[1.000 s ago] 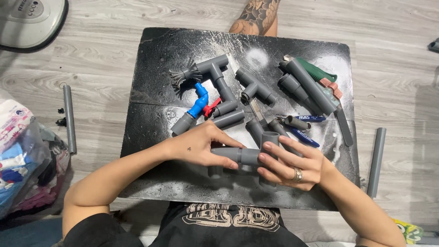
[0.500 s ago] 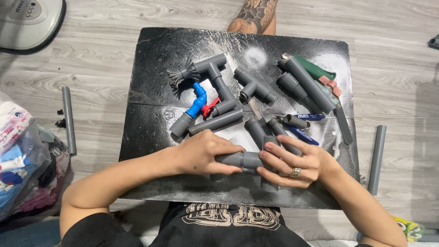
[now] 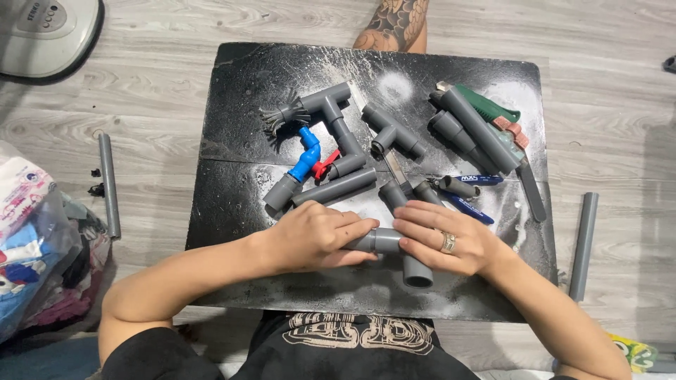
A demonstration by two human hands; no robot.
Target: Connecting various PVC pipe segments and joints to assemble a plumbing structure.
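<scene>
1. Table (image 3: 232, 232): black, dusted with white powder, carrying all the loose pipework.
2. Long grey pipes (image 3: 475, 130): two lying side by side toward the far right corner, slanted, partly over a green-handled saw (image 3: 493, 104) whose blade runs down toward the right edge.
3. Assembled pipe run (image 3: 331, 112): grey tee and elbows at the far middle, joined to a blue valve with red handle (image 3: 308, 160); a loose straight length (image 3: 334, 188) lies just beside it.
4. Grey tee fitting (image 3: 394, 134): centre of the table, apart from the hands.
5. Left hand (image 3: 310, 236): near edge, centre; grip closed around the left end of the grey pipe fitting (image 3: 384, 241), apparently to steady it.
6. Right hand (image 3: 451, 239): ring on one finger; fingers laid over the fitting's right side, grip closed on it. A downward branch (image 3: 417, 271) pokes out toward the near edge, so the piece looks like a tee or elbow; the joint itself is hidden.
7. Short pipe stubs (image 3: 394, 193): just beyond the fingers, crowding the space ahead of the hands.
8. Blue-handled tools (image 3: 468, 207): right of the stubs, kind unclear.
9. Off the table: a grey pipe on the floor (image 3: 109, 184) by the left edge, another (image 3: 584, 243) by the right edge.
</scene>
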